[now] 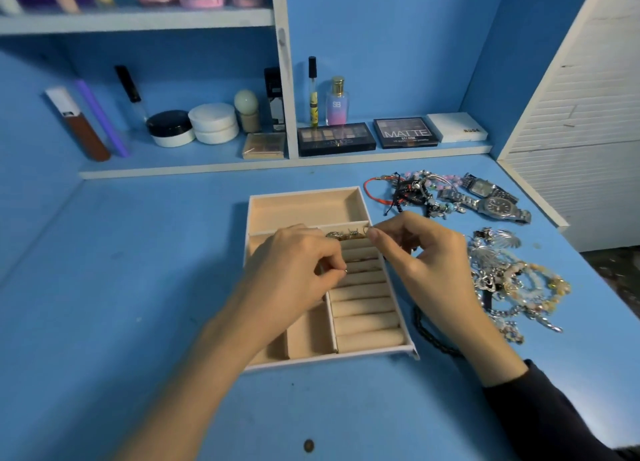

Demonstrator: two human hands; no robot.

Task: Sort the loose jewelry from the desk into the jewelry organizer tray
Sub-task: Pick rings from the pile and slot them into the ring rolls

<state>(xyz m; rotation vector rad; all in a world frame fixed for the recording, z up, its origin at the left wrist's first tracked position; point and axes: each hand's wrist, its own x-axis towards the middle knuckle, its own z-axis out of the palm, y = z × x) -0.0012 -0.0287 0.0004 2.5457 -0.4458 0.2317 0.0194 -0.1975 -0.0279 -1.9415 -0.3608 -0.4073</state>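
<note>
The left hand [298,263] reaches in from the desk's near edge on a bare forearm, palm down, over the left half of the jewelry organizer tray [304,194]. Its thumb and forefinger pinch a thin ring [344,271] at the left edge of the column of padded rolls; the other fingers are curled under.

The right hand [415,249] comes from the near right corner, a dark sleeve at the wrist. Its thumb and forefinger nip a small loop [368,232] at the far end of that column. It is too small to tell whether it is a ring or an earring.

The tray sits mid-desk [138,287]. It has one wide compartment across its far end, the column of rolls down its right side, and smaller compartments on the left that the arm partly covers. A few small pieces [341,234], too blurred to count, sit in the farthest roll slot, between the two hands.

Loose jewelry lies in two heaps. One tangle of beads and cords [415,190] is toward the far right corner, with watches [498,206] beside it showing two clear faces. One heap of silver chains and beaded bracelets [505,280] lies along the right edge. One black beaded strand [429,334] lies just beside the tray's right side, partly under the right forearm.
</note>
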